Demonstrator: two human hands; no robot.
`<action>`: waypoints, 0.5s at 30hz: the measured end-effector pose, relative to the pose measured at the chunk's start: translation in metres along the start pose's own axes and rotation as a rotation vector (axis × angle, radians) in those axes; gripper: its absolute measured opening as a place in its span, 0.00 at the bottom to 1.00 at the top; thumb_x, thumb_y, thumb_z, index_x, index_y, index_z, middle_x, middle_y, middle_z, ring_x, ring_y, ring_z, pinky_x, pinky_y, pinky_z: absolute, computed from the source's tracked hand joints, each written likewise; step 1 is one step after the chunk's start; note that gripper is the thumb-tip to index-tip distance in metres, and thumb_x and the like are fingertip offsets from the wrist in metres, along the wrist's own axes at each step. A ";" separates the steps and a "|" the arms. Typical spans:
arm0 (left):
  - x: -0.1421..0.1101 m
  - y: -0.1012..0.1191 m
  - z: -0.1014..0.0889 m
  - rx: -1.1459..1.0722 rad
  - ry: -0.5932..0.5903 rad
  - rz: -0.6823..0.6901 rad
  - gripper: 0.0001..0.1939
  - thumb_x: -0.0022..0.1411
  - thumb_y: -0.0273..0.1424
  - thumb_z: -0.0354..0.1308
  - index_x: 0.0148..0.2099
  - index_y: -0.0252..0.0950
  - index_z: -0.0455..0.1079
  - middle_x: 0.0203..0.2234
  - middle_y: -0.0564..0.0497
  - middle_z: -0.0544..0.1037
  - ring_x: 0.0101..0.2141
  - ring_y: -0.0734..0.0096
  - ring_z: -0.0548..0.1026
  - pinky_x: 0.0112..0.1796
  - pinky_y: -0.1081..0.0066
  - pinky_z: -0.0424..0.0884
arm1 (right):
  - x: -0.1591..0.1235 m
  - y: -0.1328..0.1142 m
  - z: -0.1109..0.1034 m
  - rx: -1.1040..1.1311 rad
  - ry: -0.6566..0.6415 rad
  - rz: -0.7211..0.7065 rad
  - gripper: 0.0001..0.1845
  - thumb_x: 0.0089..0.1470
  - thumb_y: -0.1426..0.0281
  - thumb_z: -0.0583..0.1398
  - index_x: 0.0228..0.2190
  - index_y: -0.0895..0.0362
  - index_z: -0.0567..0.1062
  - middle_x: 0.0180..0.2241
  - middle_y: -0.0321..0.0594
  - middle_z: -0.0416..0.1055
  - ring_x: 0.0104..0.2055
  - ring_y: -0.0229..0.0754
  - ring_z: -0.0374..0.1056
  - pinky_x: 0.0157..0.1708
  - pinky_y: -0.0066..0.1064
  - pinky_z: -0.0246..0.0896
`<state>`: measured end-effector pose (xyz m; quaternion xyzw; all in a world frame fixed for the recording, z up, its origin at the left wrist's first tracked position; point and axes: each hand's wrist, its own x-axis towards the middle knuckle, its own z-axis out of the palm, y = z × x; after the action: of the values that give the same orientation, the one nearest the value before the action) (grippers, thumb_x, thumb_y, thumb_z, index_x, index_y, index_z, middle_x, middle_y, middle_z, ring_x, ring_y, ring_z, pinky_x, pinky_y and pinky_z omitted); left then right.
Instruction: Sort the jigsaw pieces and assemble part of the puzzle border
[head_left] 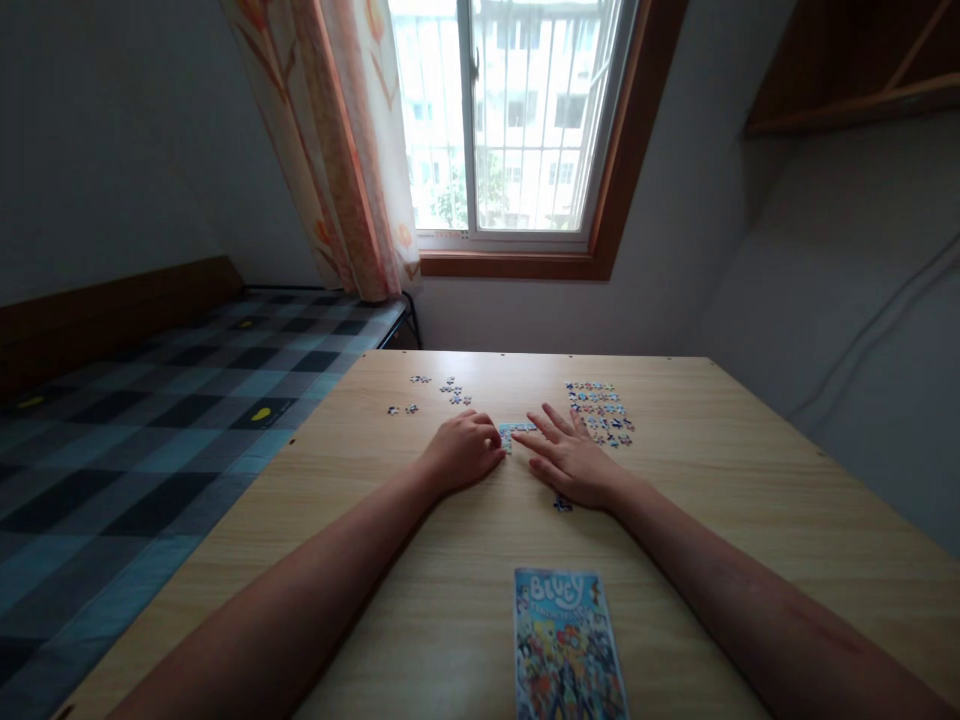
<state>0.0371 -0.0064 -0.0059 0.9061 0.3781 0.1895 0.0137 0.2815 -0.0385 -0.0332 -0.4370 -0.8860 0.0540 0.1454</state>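
Observation:
A small joined section of jigsaw puzzle [517, 428] lies on the table between my hands. My left hand [466, 448] is at its left edge, fingers curled and pressed together; whatever is in them is hidden. Flat over the section's right side rests my right hand [571, 458], its fingers spread and holding nothing. A dark loose puzzle piece [562, 504] lies just below the right palm. Beyond that hand, several puzzle pieces [596, 397] are laid out in rows.
More loose pieces [454, 390] are scattered at the back left of the wooden table [435, 620]. A Bluey puzzle picture card or box [568, 645] lies in front, between my forearms. A bed [187, 420] stands along the left side, and a window [525, 120] is behind.

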 end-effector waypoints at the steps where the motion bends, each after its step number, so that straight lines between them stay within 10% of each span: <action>1: 0.000 0.000 0.000 0.002 0.003 0.003 0.06 0.60 0.34 0.62 0.34 0.39 0.78 0.34 0.49 0.79 0.38 0.63 0.73 0.43 0.65 0.70 | 0.001 0.000 -0.001 -0.004 -0.017 -0.001 0.27 0.70 0.52 0.44 0.66 0.42 0.59 0.70 0.41 0.43 0.72 0.59 0.30 0.64 0.67 0.24; 15: -0.002 -0.002 0.004 0.044 0.049 0.009 0.06 0.61 0.30 0.59 0.35 0.39 0.77 0.35 0.49 0.79 0.38 0.63 0.74 0.43 0.66 0.70 | 0.008 0.004 -0.002 0.050 -0.048 0.061 0.30 0.70 0.52 0.40 0.67 0.46 0.56 0.70 0.41 0.42 0.72 0.54 0.29 0.65 0.65 0.26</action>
<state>0.0365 -0.0058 -0.0107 0.9029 0.3784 0.2032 -0.0164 0.2801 -0.0300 -0.0306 -0.4587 -0.8738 0.0908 0.1333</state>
